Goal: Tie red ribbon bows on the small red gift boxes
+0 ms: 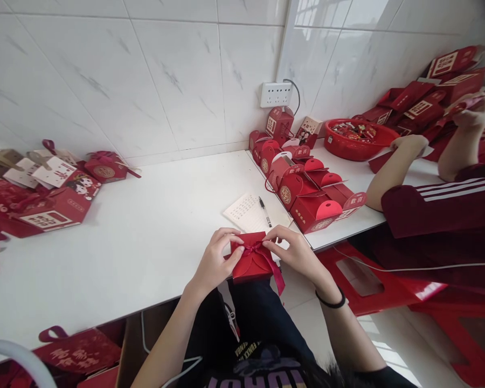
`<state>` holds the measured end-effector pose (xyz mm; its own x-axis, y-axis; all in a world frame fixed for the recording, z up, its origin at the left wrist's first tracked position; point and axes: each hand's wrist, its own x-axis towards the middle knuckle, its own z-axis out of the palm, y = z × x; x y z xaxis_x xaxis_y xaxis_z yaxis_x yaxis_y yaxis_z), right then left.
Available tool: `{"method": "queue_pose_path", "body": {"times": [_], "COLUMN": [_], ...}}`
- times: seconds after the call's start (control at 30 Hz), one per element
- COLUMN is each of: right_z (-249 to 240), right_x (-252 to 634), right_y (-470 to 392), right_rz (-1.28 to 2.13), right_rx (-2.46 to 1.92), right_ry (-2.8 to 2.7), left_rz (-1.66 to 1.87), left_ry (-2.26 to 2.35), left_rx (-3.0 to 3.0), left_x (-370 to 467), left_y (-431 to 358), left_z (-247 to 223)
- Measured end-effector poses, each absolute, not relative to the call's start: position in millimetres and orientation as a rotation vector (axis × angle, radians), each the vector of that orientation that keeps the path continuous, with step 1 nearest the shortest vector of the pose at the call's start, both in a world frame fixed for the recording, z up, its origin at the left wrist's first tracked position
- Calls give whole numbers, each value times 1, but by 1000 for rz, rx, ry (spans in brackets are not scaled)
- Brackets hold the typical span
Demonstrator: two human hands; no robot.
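While both hands (215, 258) (294, 250) pinch its crimson bow (253, 249), the red box (244, 274) shows curved flaps (259, 265).

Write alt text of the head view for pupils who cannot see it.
A person's left hand and right hand hold the ribbon bow on a red gift box at a white table. Beyond are a notebook, pen and red cartons; a co-worker's arms show at right.

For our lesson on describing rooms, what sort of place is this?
Probably a packing workroom: red cartons lined up on a white table, a red basin of small packets, and a ribboned box being held.
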<state>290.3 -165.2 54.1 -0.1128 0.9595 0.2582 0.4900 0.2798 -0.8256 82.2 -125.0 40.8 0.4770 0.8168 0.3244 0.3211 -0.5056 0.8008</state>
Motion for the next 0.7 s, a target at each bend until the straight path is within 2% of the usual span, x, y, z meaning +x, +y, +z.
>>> {"method": "queue_pose_path", "body": {"times": [0.2, 0.47, 0.7], "right_z": [51, 38, 42], "right_x": [287, 283, 283], "right_y": [-168, -171, -174], "right_rz": [777, 1008, 1024], "right_rx": [-1387, -1325, -1432], "right_ry": [-1611, -1321, -1219], "left_rz": [1062, 1158, 1249], "left_ry": [927, 916, 892], "left_rx": [2048, 2095, 2105], "left_x": [83, 84, 87], "left_y": [-127, -130, -129], "left_z": [36, 32, 30]}}
